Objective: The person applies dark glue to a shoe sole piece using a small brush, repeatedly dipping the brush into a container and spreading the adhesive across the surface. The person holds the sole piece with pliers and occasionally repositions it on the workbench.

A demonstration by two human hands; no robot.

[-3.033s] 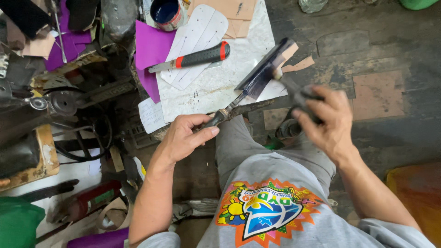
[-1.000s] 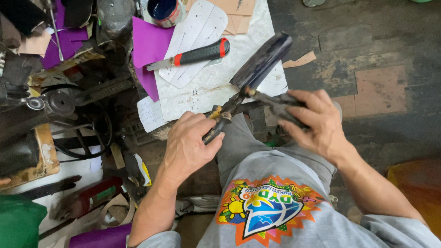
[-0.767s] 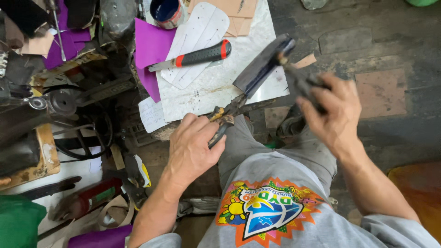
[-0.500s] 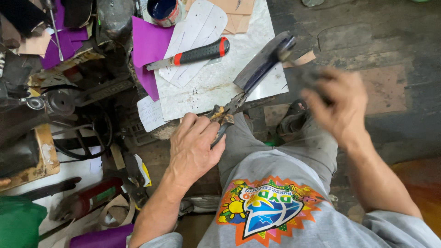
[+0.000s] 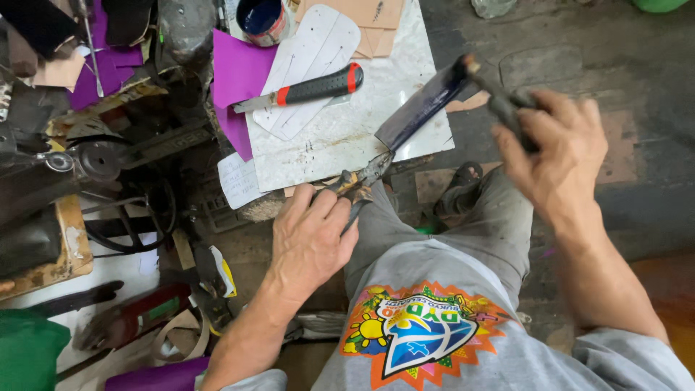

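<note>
While left hand (image 5: 313, 239) grips pliers (image 5: 360, 183) clamping dark strip (image 5: 422, 107) | right hand (image 5: 554, 148) raised, fist closed on hammer (image 5: 499, 98)

Purple sheet (image 5: 239, 72), red-and-black knife handle (image 5: 318, 85), blue-filled tin (image 5: 262, 16), grey shirt (image 5: 463, 340) with bright orange print.

A worn white slab (image 5: 340, 137) sits over a stained grey concrete floor (image 5: 637, 87).

Two hands are seen: the left hand (image 5: 311, 242) and the right hand (image 5: 554, 145). One pair of pliers (image 5: 358, 185), one dark strip (image 5: 423, 108) and one dark tool (image 5: 499, 98) are counted. On the desk (image 5: 347, 141), one utility knife (image 5: 308, 90), one blue tin (image 5: 262, 18) and one purple sheet (image 5: 235, 72) are counted.
</note>
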